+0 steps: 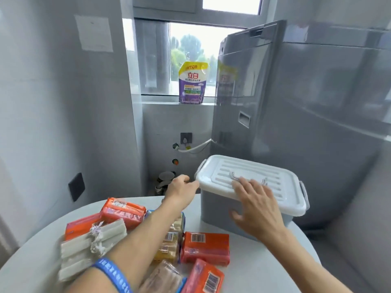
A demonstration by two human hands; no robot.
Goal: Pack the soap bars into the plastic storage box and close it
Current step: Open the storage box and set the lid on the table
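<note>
A grey plastic storage box point(215, 210) with a white ribbed lid point(251, 176) stands shut at the far right of a round white table point(254, 269). My right hand point(256, 206) lies flat on the lid's near edge, fingers spread, by the lid handle. At the lid's left corner, next to the side latch point(201, 168), is my left hand point(182, 189), fingers loosely curled, empty. Several wrapped soap bars lie on the table under my left arm: orange packs point(122, 212) point(205, 247) point(203, 278), a yellow pack point(169, 244) and white bars point(93, 244).
A grey washing machine point(296, 115) stands right behind the box. A purple and yellow detergent pouch point(192, 83) sits on the window sill. Grey tiled walls close in on the left. A drain and hose fittings point(186, 144) are low on the back wall.
</note>
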